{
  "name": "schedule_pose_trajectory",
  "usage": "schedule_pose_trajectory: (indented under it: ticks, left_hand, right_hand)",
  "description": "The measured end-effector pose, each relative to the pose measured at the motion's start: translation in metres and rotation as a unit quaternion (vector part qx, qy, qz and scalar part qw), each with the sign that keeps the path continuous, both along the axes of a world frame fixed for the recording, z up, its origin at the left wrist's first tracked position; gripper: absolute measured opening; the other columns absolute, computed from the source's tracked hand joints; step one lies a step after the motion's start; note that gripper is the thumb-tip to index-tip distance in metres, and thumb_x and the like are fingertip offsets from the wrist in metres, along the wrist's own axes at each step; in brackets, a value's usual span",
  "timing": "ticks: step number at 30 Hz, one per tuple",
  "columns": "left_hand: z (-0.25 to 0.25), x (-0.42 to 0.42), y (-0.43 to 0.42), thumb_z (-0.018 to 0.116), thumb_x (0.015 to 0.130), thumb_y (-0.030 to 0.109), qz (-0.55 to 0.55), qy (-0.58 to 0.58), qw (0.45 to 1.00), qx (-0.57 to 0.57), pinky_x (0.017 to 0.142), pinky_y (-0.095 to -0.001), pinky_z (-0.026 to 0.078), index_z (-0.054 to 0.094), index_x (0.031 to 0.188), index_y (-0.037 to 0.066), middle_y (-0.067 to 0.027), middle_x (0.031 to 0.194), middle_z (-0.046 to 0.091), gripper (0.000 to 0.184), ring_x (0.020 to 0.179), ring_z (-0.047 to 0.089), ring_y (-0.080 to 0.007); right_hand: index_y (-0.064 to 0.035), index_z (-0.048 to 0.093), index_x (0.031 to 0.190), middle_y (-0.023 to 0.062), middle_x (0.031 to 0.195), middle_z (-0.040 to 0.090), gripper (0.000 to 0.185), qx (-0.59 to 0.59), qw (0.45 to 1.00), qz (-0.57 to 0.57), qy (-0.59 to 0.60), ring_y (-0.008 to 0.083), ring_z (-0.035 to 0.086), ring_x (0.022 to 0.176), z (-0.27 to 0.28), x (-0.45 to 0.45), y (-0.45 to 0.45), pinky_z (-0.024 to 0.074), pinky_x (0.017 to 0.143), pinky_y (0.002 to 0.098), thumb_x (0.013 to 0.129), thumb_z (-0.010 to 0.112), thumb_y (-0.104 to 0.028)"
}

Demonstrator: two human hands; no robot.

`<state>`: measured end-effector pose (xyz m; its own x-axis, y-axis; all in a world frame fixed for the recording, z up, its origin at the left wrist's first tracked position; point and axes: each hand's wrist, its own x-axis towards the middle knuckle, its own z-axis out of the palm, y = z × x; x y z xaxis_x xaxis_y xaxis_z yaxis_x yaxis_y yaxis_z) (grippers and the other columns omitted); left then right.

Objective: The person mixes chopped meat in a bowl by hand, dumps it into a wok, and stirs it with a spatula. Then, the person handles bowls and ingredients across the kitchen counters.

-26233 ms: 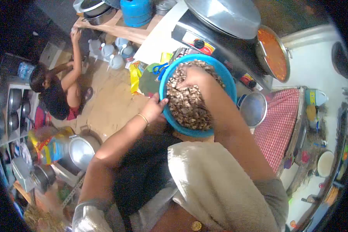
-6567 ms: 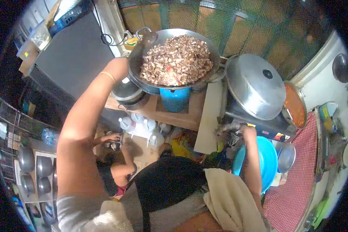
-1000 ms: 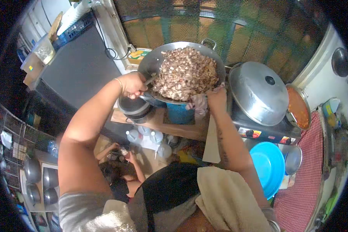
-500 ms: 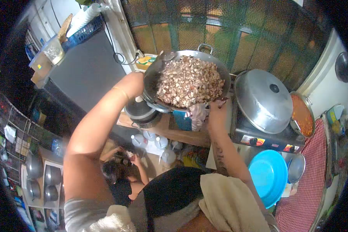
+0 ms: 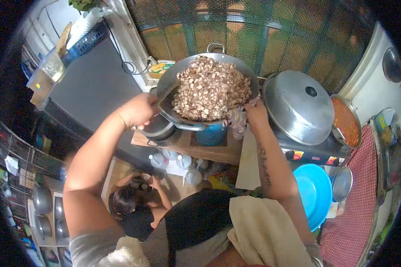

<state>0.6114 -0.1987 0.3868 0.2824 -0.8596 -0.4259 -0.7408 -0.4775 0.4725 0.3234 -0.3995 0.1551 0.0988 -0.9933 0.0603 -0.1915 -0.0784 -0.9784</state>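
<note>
A wide metal wok (image 5: pixel 165 82) heaped with chopped brown and white pieces (image 5: pixel 211 89) stands above a blue gas tank (image 5: pixel 209 135). My left hand (image 5: pixel 140 111) is closed round the handle of a spatula (image 5: pixel 167 92), whose far end reaches the heap along the wok's left side. At the wok's lower right rim, my right hand (image 5: pixel 255 112) is closed on a crumpled cloth (image 5: pixel 237 123). One loop handle of the wok points away from me, and the other faces me between my hands.
Right of the wok, a large domed lid (image 5: pixel 298 107) rests on the stove (image 5: pixel 294 155), beside a pot of orange-red stew (image 5: pixel 345 122). A blue basin (image 5: pixel 314 196) and a strainer (image 5: pixel 341 184) lie nearer. A person (image 5: pixel 136 207) crouches below left, near plastic jugs (image 5: pixel 193 176).
The wok has turned, its far handle shifting left and its near handle coming into view between my hands. My left hand has moved left and down with the spatula.
</note>
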Motion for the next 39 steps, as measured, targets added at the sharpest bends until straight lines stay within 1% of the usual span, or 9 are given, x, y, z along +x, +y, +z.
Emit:
schedule_pose_trajectory:
  ticks: [3, 6, 8, 10, 12, 14, 22, 29, 39]
  left_hand:
    - [0.010, -0.007, 0.013, 0.052, 0.092, 0.019, -0.020, -0.054, 0.996, -0.068, 0.037, -0.0284, 0.044, 0.060, 0.112, 0.002, -0.0048, 0.057, 0.055, 0.028, 0.041, 0.051, -0.0126]
    - [0.004, 0.010, 0.006, 0.050, 0.091, 0.017, -0.072, -0.128, 0.981, -0.128, 0.040, -0.0324, 0.047, 0.061, 0.110, 0.001, -0.0103, 0.061, 0.060, 0.027, 0.042, 0.056, -0.0172]
    - [-0.004, 0.016, -0.006, 0.050, 0.088, 0.013, -0.086, -0.206, 0.968, -0.114, 0.043, -0.0381, 0.049, 0.062, 0.104, -0.001, -0.0174, 0.064, 0.064, 0.024, 0.047, 0.062, -0.0248]
    - [-0.034, 0.037, -0.033, 0.052, 0.087, 0.012, -0.114, -0.275, 0.952, -0.068, 0.043, -0.0389, 0.049, 0.062, 0.100, -0.001, -0.0172, 0.063, 0.063, 0.022, 0.047, 0.062, -0.0255]
    - [-0.056, 0.056, -0.052, 0.055, 0.085, 0.011, -0.123, -0.260, 0.958, -0.005, 0.044, -0.0383, 0.050, 0.062, 0.089, -0.002, -0.0154, 0.063, 0.063, 0.015, 0.051, 0.063, -0.0237]
    - [-0.049, 0.038, -0.058, 0.059, 0.082, 0.007, -0.086, -0.121, 0.985, 0.082, 0.047, -0.0378, 0.052, 0.063, 0.072, -0.004, -0.0149, 0.068, 0.065, 0.016, 0.060, 0.067, -0.0221]
    - [-0.004, 0.002, 0.003, 0.052, 0.088, 0.013, 0.010, 0.046, 0.998, 0.038, 0.035, -0.0292, 0.043, 0.059, 0.096, 0.003, -0.0038, 0.058, 0.055, 0.015, 0.041, 0.052, -0.0127]
    - [-0.021, 0.021, -0.003, 0.053, 0.080, 0.005, -0.191, -0.333, 0.914, -0.130, 0.067, -0.0451, 0.054, 0.060, 0.100, -0.002, -0.0259, 0.086, 0.066, 0.023, 0.078, 0.067, -0.0384]
    - [-0.062, 0.021, -0.064, 0.058, 0.074, 0.002, -0.214, -0.331, 0.919, -0.021, 0.080, -0.0428, 0.053, 0.070, 0.090, -0.004, -0.0264, 0.095, 0.066, 0.021, 0.092, 0.066, -0.0381]
  right_hand:
    - [-0.0011, 0.056, 0.113, 0.0114, 0.101, 0.062, 0.032, 0.070, 0.983, 0.037, -0.165, 0.0215, 0.062, 0.084, 0.016, -0.008, 0.008, 0.0508, 0.070, 0.0362, 0.082, 0.059, -0.009]
    - [-0.0009, 0.056, 0.114, 0.0135, 0.100, 0.065, 0.034, 0.188, 0.843, 0.062, -0.501, 0.0263, 0.065, 0.086, -0.012, -0.006, 0.038, 0.0541, 0.078, 0.0387, 0.083, 0.055, -0.015]
    - [0.0000, 0.055, 0.117, 0.0151, 0.104, 0.065, 0.039, 0.202, 0.798, 0.081, -0.562, 0.0286, 0.065, 0.091, 0.066, 0.006, 0.123, 0.0533, 0.086, 0.0401, 0.083, 0.052, -0.018]
    - [0.0005, 0.052, 0.121, 0.0174, 0.115, 0.062, 0.047, 0.250, 0.608, 0.376, -0.653, 0.0317, 0.062, 0.101, -0.010, 0.013, 0.123, 0.0519, 0.089, 0.0436, 0.085, 0.056, -0.029]
    - [-0.0007, 0.051, 0.123, 0.0174, 0.117, 0.061, 0.048, 0.101, 0.698, 0.396, -0.588, 0.0338, 0.060, 0.105, 0.021, 0.032, 0.153, 0.0499, 0.091, 0.0474, 0.090, 0.052, -0.035]
    - [-0.0039, 0.050, 0.125, 0.0161, 0.118, 0.061, 0.044, 0.236, 0.710, 0.295, -0.594, 0.0339, 0.061, 0.103, 0.045, 0.058, 0.172, 0.0490, 0.091, 0.0508, 0.093, 0.050, -0.034]
    - [-0.0083, 0.050, 0.118, 0.0120, 0.111, 0.061, 0.033, 0.361, 0.699, 0.119, -0.605, 0.0326, 0.060, 0.102, 0.060, 0.090, 0.174, 0.0457, 0.096, 0.0517, 0.097, 0.049, -0.034]
    - [-0.0092, 0.051, 0.118, 0.0099, 0.110, 0.060, 0.027, 0.382, 0.697, 0.122, -0.594, 0.0314, 0.059, 0.102, 0.070, 0.078, 0.166, 0.0482, 0.091, 0.0495, 0.099, 0.045, -0.028]
    - [-0.0057, 0.050, 0.123, 0.0122, 0.118, 0.061, 0.040, 0.276, 0.768, 0.083, -0.571, 0.0302, 0.061, 0.104, 0.083, 0.044, 0.152, 0.0501, 0.092, 0.0469, 0.097, 0.051, -0.035]
